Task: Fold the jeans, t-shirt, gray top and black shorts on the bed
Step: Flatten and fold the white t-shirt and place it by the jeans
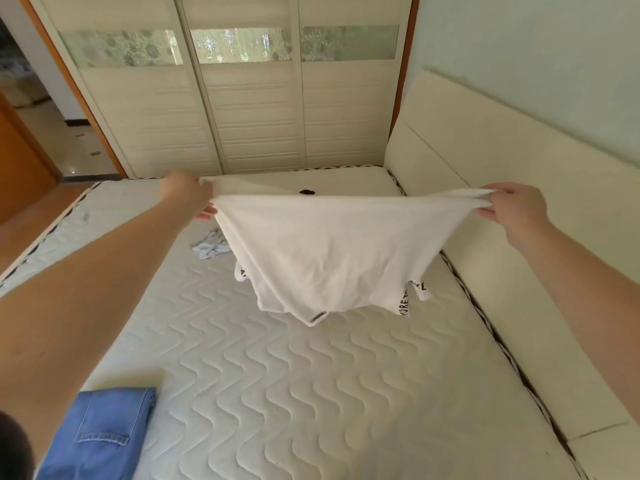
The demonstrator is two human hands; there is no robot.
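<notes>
Hands: left hand pinching t-shirt edge | right hand pinching opposite edge (stretched taut)

One head-worn view only, looking forward and down over the bed from its near edge, facing the wardrobe beyond the far edge.

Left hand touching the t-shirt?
Touching. Head view: left hand pinches the white t-shirt's edge, stretching it toward the right hand.
</notes>
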